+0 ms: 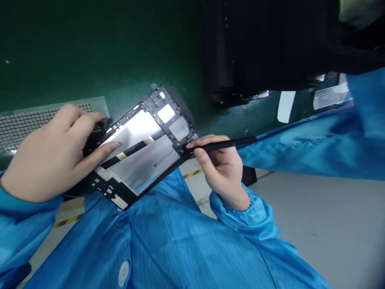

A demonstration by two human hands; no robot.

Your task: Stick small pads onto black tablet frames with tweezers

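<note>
An opened tablet (144,148) lies tilted at the bench's near edge, showing its silver inner panel, black frame and a dark flex strip with gold-coloured ends. My left hand (57,148) is closed at the tablet's left side, its thumb on the silver panel; the other fingers curl near the upper left edge and are partly hidden. Pinched in my right hand (221,168) is a slim black tool that looks like tweezers (231,143). Its tip meets the frame's right corner, and the fingertips hide what it touches there.
A sheet with rows of small dark pieces (27,124) lies on the green bench (105,48) at left. Dark equipment (270,48) occupies the upper right. White strips (286,106) and another person's blue sleeve (319,144) are at right.
</note>
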